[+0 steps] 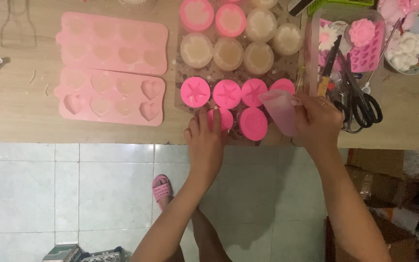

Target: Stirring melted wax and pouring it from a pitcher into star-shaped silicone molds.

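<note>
Two small round pink moulds sit at the near edge of the desk (20,111) between the hands: one (225,119) lies under the fingertips of the left hand (204,140), the other (253,124) just beside it, its top dotted with fine bumps. The left hand lies palm down, fingers together and pressed on the mould's edge. The right hand (317,121) is curled around a soft translucent pink cup (281,110), tilted with its mouth toward the moulds; whether anything is in it I cannot tell. Just beyond the fingers runs a row of round pink moulds with star hollows (227,92), and past those stand round moulds filled with pale beige material (228,53). Well off beyond the left hand lie two flat pink trays of heart cavities (110,97). Beside the right hand, a clear plastic box (311,53) holds black scissors (360,99), a brush and flower-shaped pieces.
</note>
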